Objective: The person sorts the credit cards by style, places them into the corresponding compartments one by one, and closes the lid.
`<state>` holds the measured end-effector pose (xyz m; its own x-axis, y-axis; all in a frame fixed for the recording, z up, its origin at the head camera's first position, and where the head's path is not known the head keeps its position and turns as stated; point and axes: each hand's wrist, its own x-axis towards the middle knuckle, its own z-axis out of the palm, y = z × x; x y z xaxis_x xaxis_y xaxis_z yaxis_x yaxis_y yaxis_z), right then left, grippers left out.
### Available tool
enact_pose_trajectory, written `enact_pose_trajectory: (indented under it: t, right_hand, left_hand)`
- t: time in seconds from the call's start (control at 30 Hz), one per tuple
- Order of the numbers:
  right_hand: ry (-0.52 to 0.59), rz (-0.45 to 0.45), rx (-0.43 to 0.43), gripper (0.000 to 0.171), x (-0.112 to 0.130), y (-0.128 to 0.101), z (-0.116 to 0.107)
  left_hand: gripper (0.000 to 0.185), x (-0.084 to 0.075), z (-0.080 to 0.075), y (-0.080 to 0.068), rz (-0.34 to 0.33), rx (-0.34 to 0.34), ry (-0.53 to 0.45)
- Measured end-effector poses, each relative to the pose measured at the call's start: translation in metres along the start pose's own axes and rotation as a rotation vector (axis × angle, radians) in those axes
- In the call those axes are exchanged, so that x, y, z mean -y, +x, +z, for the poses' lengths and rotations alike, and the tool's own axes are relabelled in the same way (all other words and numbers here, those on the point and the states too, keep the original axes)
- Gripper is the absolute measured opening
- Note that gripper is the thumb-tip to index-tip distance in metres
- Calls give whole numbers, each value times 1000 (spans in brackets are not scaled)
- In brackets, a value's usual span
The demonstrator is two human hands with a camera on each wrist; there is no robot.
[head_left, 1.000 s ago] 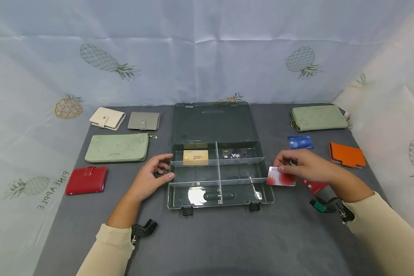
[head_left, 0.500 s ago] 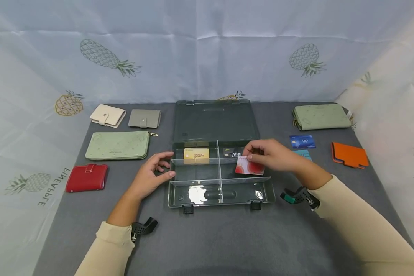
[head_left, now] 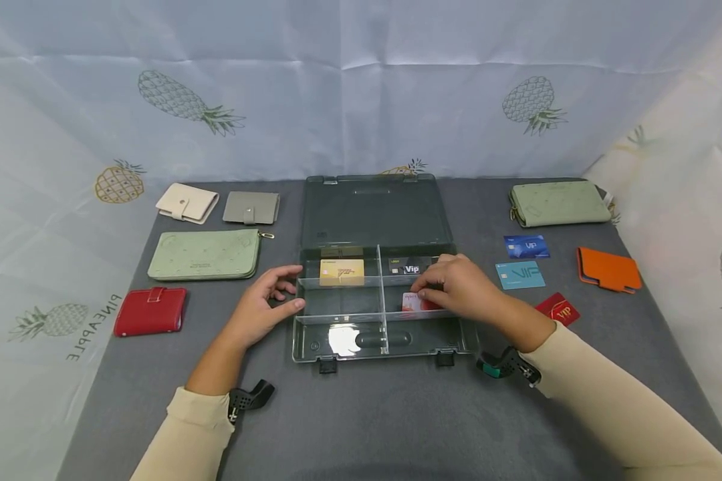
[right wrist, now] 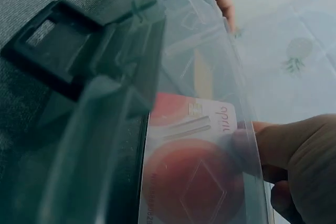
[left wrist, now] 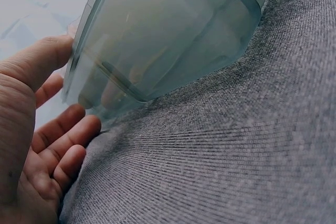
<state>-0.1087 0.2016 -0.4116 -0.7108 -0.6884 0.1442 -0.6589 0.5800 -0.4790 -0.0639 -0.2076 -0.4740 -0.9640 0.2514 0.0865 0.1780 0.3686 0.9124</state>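
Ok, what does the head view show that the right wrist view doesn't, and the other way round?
Head only: the left hand touching the box's left wall, the gold card, the VIP card, the wallets and loose cards on the table.

Right wrist only: a close look through the clear wall at the print on the red card, and the latch.

Both: the box, the red card and the right hand pinching it.

Right hand: holds pink card in box, middle right compartment.
Left hand: touches box's left wall.
Worktop: grey cloth.
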Motion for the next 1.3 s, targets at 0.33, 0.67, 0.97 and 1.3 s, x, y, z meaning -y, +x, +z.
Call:
enact_pose_trajectory:
  t: [0.33, 0.67, 0.97, 1.3]
  right_hand:
    - [118, 34, -72, 26, -15, -27, -9]
    - [208, 172, -90, 33, -56, -106, -39]
    - [175, 200, -28, 43, -98, -174, -64]
    - [-84, 241, 24, 63, -120, -196, -60]
  left_hand:
    - [61, 1, 1, 0, 3, 1, 10]
    - [61, -2, 2, -1, -4, -3, 22]
    - [61, -5, 2, -1, -5, -6, 17]
    - [61, -4, 2, 0, 2, -8, 21]
